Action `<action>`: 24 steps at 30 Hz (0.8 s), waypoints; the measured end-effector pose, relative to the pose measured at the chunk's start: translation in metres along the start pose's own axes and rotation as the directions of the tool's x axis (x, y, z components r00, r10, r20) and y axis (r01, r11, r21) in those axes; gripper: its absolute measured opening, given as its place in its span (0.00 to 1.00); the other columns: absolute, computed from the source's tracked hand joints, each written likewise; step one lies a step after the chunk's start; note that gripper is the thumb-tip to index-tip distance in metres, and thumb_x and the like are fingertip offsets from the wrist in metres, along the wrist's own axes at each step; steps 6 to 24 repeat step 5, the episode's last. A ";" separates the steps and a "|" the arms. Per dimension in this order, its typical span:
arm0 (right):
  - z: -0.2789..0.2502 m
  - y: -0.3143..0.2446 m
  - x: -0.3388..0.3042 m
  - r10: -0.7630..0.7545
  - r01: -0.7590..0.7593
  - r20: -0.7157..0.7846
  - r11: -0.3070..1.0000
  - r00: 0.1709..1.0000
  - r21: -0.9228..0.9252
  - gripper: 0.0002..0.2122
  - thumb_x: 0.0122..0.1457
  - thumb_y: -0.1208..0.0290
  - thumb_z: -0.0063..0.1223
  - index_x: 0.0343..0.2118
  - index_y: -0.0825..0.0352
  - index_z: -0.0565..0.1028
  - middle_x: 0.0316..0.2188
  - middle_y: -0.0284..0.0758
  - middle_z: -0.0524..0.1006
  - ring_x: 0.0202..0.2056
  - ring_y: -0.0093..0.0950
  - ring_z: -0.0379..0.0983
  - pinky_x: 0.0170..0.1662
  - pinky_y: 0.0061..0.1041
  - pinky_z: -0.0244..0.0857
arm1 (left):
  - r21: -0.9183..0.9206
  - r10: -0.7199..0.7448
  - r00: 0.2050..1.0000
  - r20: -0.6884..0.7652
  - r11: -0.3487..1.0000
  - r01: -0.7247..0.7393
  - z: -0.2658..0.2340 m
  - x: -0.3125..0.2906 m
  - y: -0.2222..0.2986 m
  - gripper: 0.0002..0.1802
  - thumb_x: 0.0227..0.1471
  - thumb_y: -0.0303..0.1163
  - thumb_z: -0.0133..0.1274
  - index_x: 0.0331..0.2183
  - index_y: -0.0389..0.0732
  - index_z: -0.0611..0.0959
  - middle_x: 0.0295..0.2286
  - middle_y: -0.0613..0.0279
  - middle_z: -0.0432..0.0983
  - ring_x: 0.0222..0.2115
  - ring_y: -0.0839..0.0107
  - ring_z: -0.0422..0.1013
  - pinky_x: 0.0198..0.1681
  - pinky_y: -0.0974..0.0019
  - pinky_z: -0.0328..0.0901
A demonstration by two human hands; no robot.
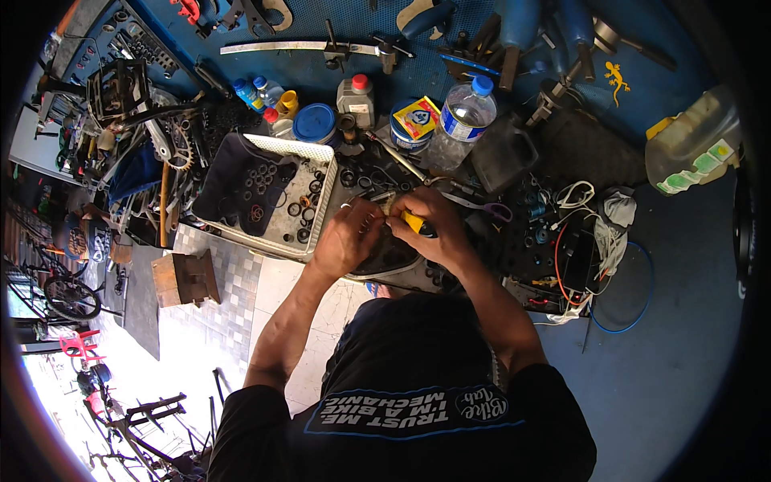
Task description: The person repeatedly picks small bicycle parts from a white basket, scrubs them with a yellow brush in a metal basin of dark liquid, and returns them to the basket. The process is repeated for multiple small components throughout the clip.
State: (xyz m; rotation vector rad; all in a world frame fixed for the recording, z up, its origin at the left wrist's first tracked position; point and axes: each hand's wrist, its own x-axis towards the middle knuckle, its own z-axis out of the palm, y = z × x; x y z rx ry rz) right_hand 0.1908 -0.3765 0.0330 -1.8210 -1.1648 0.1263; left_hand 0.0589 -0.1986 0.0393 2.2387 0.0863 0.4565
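Observation:
Over the middle of the cluttered bench, my two hands meet almost fingertip to fingertip. My right hand is wrapped round a yellow-and-black handle, which looks like a screwdriver's; its working end is hidden by the fingers. My left hand, with a ring on one finger, is closed around something small that its fingers cover. Just left of it, a white plastic basket holds a dark cloth with several metal rings on it and black rings loose beside it.
Behind my hands stand a clear bottle with blue cap, a grey bottle with red cap and a blue-lidded tub. Purple-handled scissors lie to the right, near white cables. Tools hang on the blue wall panel.

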 end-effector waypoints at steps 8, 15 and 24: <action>0.007 -0.001 -0.003 -0.026 0.021 -0.078 0.998 0.997 -0.067 0.08 0.56 0.68 0.71 0.35 0.59 0.80 0.32 0.36 0.78 0.37 0.40 0.75 0.43 0.41 0.67 | -0.039 -0.050 0.996 -0.071 0.998 0.047 0.016 -0.011 -0.024 0.14 0.63 0.28 0.63 0.49 0.38 0.81 0.42 0.46 0.83 0.42 0.53 0.82 0.44 0.54 0.75; 0.007 -0.001 -0.003 -0.026 0.021 -0.078 0.998 0.997 -0.067 0.08 0.56 0.68 0.71 0.35 0.59 0.80 0.32 0.36 0.78 0.37 0.40 0.75 0.43 0.41 0.67 | -0.039 -0.050 0.996 -0.071 0.998 0.047 0.016 -0.011 -0.024 0.14 0.63 0.28 0.63 0.49 0.38 0.81 0.42 0.46 0.83 0.42 0.53 0.82 0.44 0.54 0.75; 0.007 -0.001 -0.003 -0.026 0.021 -0.078 0.998 0.997 -0.067 0.08 0.56 0.68 0.71 0.35 0.59 0.80 0.32 0.36 0.78 0.37 0.40 0.75 0.43 0.41 0.67 | -0.039 -0.050 0.996 -0.071 0.998 0.047 0.016 -0.011 -0.024 0.14 0.63 0.28 0.63 0.49 0.38 0.81 0.42 0.46 0.83 0.42 0.53 0.82 0.44 0.54 0.75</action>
